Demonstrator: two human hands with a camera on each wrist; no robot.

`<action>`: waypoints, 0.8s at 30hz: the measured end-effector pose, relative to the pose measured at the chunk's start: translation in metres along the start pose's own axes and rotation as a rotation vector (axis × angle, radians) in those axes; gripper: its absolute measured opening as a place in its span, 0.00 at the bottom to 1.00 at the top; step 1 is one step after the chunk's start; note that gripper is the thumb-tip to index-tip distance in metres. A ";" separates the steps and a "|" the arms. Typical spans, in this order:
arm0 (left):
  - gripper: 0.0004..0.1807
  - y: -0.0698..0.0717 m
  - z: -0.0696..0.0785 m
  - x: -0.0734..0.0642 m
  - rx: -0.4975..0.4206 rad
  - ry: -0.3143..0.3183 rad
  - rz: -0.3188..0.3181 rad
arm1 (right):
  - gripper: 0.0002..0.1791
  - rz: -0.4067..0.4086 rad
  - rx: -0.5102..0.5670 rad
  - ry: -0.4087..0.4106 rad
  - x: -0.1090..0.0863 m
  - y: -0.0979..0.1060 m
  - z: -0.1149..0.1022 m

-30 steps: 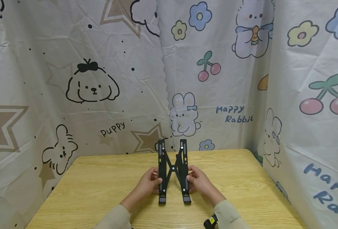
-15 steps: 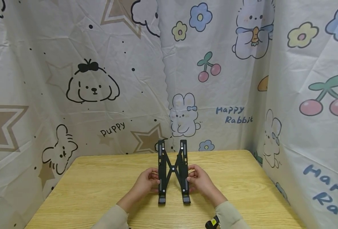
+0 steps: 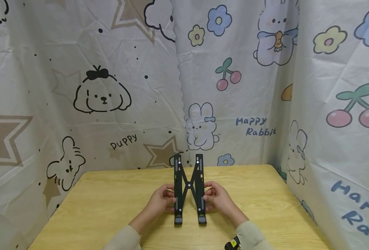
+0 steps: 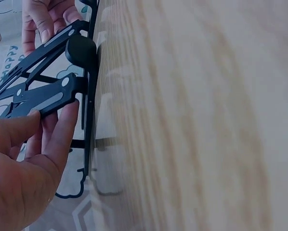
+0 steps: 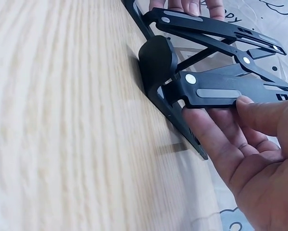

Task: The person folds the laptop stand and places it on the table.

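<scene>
A black folding laptop stand (image 3: pixel 178 189) stands over the table, its two long side rails joined by crossed bars with a pivot at the middle. My left hand (image 3: pixel 160 199) pinches the left rail, thumb on top and fingers beneath. On the opposite side my right hand (image 3: pixel 218 198) pinches the right rail in the same way. In the left wrist view the thumb and fingertips meet the rail (image 4: pixel 45 98) near its front end. The right wrist view shows the grey pad on the other rail (image 5: pixel 218 92), with the thumb beside it. Lower legs of the stand reach down to the tabletop.
The wood-grain table (image 3: pixel 109 198) ends at a back edge close behind the stand. Curtains (image 3: pixel 134 104) printed with cartoon animals and flowers hang behind it and along both sides. A small black and yellow device (image 3: pixel 232 243) sits at the right wrist.
Both hands have moved slightly toward each other, and the two rails of the laptop stand are a little closer together. The grips stay on the rails.
</scene>
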State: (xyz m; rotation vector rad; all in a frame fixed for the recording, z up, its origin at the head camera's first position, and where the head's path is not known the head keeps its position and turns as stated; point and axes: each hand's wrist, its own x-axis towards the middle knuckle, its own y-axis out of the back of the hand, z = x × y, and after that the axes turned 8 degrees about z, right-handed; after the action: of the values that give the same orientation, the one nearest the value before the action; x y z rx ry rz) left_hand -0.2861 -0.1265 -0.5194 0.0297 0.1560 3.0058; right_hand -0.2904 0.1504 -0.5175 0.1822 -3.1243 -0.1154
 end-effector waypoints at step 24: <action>0.19 -0.007 0.003 -0.002 -0.007 -0.003 -0.017 | 0.24 0.010 0.008 0.013 -0.004 -0.020 0.002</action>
State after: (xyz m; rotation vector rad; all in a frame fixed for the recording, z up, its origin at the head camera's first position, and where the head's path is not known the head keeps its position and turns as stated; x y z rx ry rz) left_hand -0.2829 -0.1198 -0.5175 0.0315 0.1451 2.9891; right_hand -0.2845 0.1313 -0.5206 0.1673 -3.1129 -0.1009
